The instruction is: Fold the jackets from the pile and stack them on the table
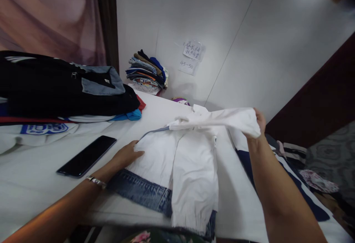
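Note:
A white jacket (155, 150) with blue denim panels (144, 187) along its lower edge lies on the white-covered table in front of me. One white sleeve is folded down over its body. My left hand (129, 155) grips the jacket's left edge, thumb on top and the other fingers mostly hidden. At the right, my right hand (259, 122) holds the cuff end of the other white sleeve (233, 119), stretched out sideways above the table. Part of the jacket's denim hem hangs near the front table edge.
Left of the jacket lies a black phone (87, 156). Behind it is a pile of clothes with a black jacket (55, 87) on top. A folded stack (146, 71) stands by the wall, below a handwritten paper sign (191, 56). Navy and white clothing (294, 187) lies at the right.

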### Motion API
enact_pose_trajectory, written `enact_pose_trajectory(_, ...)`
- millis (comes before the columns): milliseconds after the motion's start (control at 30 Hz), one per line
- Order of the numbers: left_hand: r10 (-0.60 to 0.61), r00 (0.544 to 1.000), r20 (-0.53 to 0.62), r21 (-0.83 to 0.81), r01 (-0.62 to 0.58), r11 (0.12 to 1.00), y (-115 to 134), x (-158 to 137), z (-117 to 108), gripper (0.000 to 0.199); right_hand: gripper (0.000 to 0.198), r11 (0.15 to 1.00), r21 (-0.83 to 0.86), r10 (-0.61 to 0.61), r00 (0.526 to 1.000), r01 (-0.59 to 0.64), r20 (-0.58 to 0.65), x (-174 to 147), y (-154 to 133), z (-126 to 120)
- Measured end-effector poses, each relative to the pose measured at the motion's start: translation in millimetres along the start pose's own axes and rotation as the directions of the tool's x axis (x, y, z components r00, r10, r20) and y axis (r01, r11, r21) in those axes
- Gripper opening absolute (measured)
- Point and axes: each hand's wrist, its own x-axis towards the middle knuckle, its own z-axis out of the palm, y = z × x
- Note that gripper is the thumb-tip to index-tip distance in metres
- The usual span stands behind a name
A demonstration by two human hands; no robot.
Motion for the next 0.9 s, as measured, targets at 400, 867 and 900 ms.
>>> enact_pose_trajectory(400,0.383,0.913,0.141,-0.352,-0.315,0.881,73.6,-35.8,-37.9,0.06,0.007,0.992,0.122,0.034,0.997,-0.026,-0.066,78.3,-22.2,6.9)
enact_pose_trajectory(867,0.462,0.632,0.622,-0.139,-0.492,0.86,170.4,-48.5,69.2,0.066,0.009,0.986,-0.135,0.062,0.974,-0.093,-0.218,75.5,-59.5,-24.8)
enact_pose_trajectory(900,0.453,0.595,0.664,-0.221,-0.422,0.879,167.0,-46.0,62.2,0.072,0.009,0.972,-0.19,0.099,0.976,-0.137,-0.194,68.9,-58.9,-26.4)
